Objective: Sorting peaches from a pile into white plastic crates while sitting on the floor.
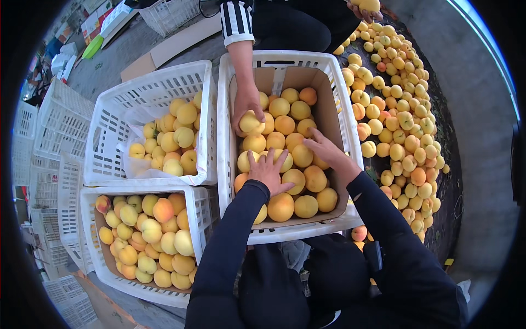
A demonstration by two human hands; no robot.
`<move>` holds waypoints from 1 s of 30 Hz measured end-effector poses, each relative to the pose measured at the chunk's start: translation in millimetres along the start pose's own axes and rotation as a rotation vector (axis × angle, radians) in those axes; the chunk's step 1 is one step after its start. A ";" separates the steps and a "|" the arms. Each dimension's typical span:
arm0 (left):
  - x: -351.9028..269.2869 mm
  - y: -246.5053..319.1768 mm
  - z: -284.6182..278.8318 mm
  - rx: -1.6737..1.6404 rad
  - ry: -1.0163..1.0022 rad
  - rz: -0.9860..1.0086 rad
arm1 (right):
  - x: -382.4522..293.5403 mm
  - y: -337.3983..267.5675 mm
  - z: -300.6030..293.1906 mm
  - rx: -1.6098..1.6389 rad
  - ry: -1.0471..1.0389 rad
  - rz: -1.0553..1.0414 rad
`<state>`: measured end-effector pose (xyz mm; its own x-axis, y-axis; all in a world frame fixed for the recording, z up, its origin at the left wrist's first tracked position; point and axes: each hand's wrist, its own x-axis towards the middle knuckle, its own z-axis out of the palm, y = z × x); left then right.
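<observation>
In front of me stands a white plastic crate [349, 123] lined with cardboard [328, 88], with many yellow peaches [284, 124] inside. My left hand [268, 170] lies palm down on the peaches near the middle, fingers spread. My right hand [326, 150] reaches over the crate's right side, its fingertips touching peaches by the liner; no peach is clearly held in it. A co-worker's hand [247, 103] comes in from the far side and grips a peach [250, 121] at the crate's left wall.
A white crate [111, 111] with plastic film and peaches stands at left, and a fuller crate [135, 290] below it. Loose peaches [404, 119] cover dark ground sheeting at right. The co-worker's other hand [363, 12] holds fruit. Stacked crates [61, 119] stand far left.
</observation>
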<state>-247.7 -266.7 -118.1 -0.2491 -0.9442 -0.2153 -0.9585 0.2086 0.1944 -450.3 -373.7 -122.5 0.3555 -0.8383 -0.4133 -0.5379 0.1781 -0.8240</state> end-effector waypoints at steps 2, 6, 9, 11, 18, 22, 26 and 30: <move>-3.2 -2.4 -0.8 0.005 -0.021 -0.016 | 6.7 -19.4 7.6 0.122 -0.028 -0.066; 0.5 -0.4 -4.6 0.029 -0.040 -0.011 | 39.9 -38.6 28.9 0.114 -0.197 -0.113; -0.3 -0.7 -4.8 0.014 -0.051 -0.015 | 61.5 -67.3 55.5 -0.094 -0.238 -0.155; 0.2 1.5 -4.4 -0.033 0.003 0.008 | 80.1 -71.3 73.1 -0.224 -0.143 -0.205; -0.7 -1.3 2.1 -0.040 0.008 -0.009 | 99.3 -72.1 92.4 -0.343 0.078 -0.256; -1.0 2.4 -8.7 -0.032 -0.057 -0.026 | 92.7 -74.8 71.9 -0.366 0.162 -0.198; -3.0 0.0 -10.5 -0.021 -0.081 -0.037 | 75.0 -74.7 94.6 -0.635 0.163 -0.574; -2.4 -0.1 -3.1 0.050 -0.028 -0.015 | 67.9 -78.2 112.4 -0.394 -0.116 -0.352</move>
<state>-246.6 -265.2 -114.7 -0.2374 -0.9402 -0.2443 -0.9678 0.2072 0.1430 -298.2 -386.6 -129.7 0.6362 -0.7459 -0.1971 -0.6091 -0.3289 -0.7217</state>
